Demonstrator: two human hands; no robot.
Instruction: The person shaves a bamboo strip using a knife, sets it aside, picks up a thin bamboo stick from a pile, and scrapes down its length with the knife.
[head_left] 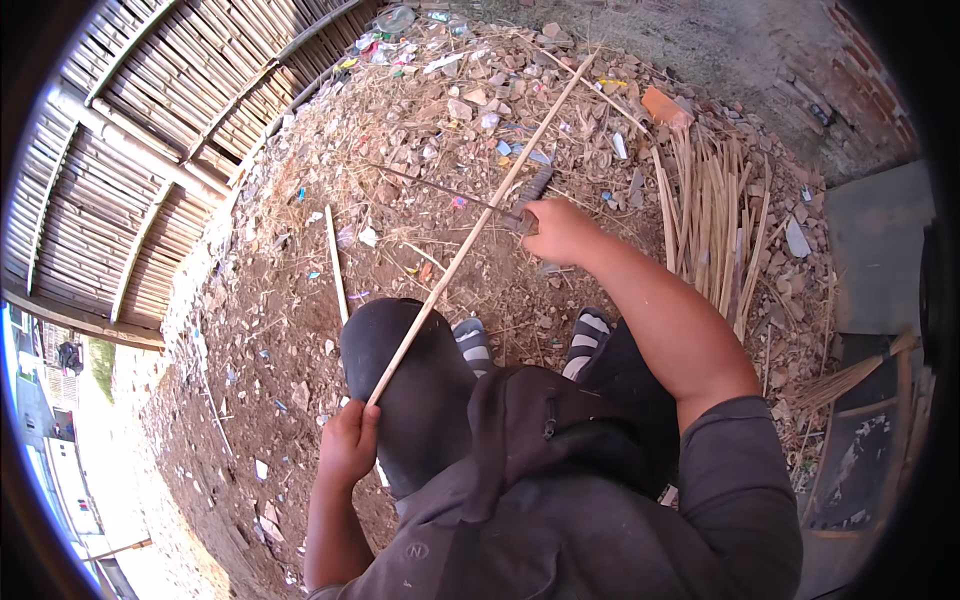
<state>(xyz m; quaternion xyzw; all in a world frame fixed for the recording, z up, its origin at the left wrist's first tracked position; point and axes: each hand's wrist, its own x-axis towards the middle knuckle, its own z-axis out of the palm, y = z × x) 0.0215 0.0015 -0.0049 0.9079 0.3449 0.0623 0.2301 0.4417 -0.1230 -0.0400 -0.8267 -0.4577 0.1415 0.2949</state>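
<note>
My left hand (348, 443), by my knee at lower left, is closed round the near end of a long pale bamboo strip (480, 226). The strip runs up and away to the right, over my dark-clad left knee. My right hand (560, 232), at the centre, grips a knife (445, 188). Its thin dark blade points left and crosses the strip near its middle; whether it cuts in cannot be told. A dark ridged handle part (536, 184) sticks out beyond my fingers.
A bundle of split bamboo strips (715, 220) lies on the right, with a brick (666, 107) at its far end. One loose strip (337, 262) lies left of my knee. Rubble and litter cover the ground. A bamboo fence (150, 150) stands left; a twig broom (850, 375) lies right.
</note>
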